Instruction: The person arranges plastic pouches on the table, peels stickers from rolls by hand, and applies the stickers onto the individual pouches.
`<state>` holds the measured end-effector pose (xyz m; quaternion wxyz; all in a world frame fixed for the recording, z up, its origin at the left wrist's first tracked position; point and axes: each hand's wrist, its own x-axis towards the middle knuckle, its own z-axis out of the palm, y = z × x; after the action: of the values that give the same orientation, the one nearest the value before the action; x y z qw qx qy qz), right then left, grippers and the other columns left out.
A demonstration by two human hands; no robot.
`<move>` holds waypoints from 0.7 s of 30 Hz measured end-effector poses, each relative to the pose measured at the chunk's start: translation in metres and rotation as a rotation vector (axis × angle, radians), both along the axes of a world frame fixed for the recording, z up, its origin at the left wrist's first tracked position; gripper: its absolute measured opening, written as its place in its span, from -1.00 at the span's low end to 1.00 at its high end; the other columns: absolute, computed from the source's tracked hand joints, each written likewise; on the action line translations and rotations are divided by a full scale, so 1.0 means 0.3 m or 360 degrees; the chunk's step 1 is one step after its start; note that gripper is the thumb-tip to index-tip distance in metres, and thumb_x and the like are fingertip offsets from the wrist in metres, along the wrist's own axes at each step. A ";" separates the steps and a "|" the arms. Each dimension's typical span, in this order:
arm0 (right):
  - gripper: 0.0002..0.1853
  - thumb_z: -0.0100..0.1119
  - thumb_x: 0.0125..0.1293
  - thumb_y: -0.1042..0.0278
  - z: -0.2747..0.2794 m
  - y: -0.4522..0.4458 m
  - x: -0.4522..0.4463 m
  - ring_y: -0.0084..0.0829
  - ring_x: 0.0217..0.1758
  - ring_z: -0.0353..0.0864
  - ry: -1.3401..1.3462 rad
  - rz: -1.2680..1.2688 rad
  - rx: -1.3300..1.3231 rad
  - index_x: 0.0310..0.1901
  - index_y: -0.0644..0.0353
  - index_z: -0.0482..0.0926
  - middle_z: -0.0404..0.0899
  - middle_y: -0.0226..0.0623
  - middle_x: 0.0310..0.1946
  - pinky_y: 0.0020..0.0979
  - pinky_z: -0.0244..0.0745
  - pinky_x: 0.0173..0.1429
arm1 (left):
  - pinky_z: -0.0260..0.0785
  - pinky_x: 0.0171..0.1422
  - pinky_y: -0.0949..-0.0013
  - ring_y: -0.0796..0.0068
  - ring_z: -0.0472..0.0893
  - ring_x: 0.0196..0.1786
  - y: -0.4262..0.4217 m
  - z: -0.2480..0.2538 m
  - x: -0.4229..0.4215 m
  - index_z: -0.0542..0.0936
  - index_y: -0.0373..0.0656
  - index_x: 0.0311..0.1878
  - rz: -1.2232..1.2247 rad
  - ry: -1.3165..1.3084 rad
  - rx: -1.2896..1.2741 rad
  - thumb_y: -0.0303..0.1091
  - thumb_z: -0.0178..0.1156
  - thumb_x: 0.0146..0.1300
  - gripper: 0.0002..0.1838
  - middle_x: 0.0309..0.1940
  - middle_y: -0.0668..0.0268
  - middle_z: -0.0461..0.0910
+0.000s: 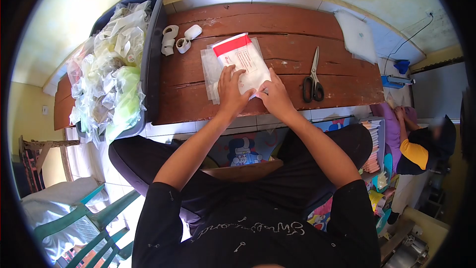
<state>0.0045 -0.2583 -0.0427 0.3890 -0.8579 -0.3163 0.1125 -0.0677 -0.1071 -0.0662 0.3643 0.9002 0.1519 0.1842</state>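
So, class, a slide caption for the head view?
Left hand and right hand on a red-topped packet, scissors nearby.

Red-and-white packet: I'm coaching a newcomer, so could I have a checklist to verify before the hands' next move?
1. Packet supported: ok, lying over plastic sheets on the table.
2. Left hand on the packet: ok, spread over its left side.
3. Right hand at the packet: ok, by its near right corner.
4. Scissors clear of both hands: ok, lying apart to the right.
5. Packet sealed: cannot tell, hands partly cover the near edge.

Bright — edges bowed, corners black.
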 end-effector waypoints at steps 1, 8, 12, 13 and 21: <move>-0.82 0.36 0.13 0.38 -0.001 0.000 0.001 0.28 0.48 0.08 0.0002 -0.0003 -0.0001 -0.34 0.33 0.64 0.04 0.49 0.40 -0.06 0.06 0.52 | 0.02 0.51 0.00 -0.02 0.12 0.50 -0.001 0.002 0.000 0.51 -0.07 0.19 -0.0007 0.0011 -0.0013 -0.27 0.53 -0.12 -0.29 0.38 0.12 0.25; -0.83 0.37 0.15 0.32 -0.026 -0.004 0.015 0.20 0.52 0.05 0.0112 -0.0073 0.0010 -0.32 0.25 0.69 0.00 0.41 0.45 -0.13 0.06 0.52 | 0.00 0.52 -0.03 -0.02 0.08 0.52 -0.001 0.023 -0.003 0.50 -0.01 0.23 -0.0025 0.0062 0.0030 -0.23 0.51 -0.07 -0.29 0.39 0.12 0.23; -0.82 0.38 0.16 0.30 -0.030 -0.009 0.027 0.12 0.55 0.06 0.0194 -0.0109 -0.0034 -0.29 0.23 0.70 -0.03 0.33 0.48 -0.16 0.15 0.48 | -0.08 0.53 -0.03 -0.01 0.01 0.54 -0.002 0.027 -0.003 0.47 -0.02 0.24 -0.0059 0.0108 0.0031 -0.22 0.50 -0.03 -0.30 0.40 0.09 0.19; -0.82 0.38 0.16 0.30 -0.032 -0.010 0.031 0.12 0.55 0.06 0.0194 -0.0112 -0.0033 -0.29 0.23 0.70 -0.03 0.33 0.48 -0.16 0.15 0.48 | -0.09 0.54 -0.03 -0.02 0.02 0.54 -0.003 0.026 -0.003 0.47 -0.02 0.24 -0.0064 0.0109 0.0054 -0.22 0.49 -0.02 -0.30 0.40 0.09 0.19; -0.84 0.36 0.16 0.33 -0.035 -0.009 0.024 0.09 0.53 0.13 0.0279 -0.0125 0.0005 -0.31 0.24 0.70 -0.04 0.30 0.50 -0.24 0.28 0.40 | -0.11 0.55 -0.04 -0.05 0.03 0.53 -0.006 0.019 -0.012 0.49 0.06 0.22 -0.0091 0.0054 0.0117 -0.25 0.46 0.00 -0.35 0.39 0.08 0.20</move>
<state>0.0116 -0.2610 -0.0532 0.4207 -0.8558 -0.2474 0.1715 -0.0712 -0.1089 -0.0606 0.3334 0.9199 0.1255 0.1638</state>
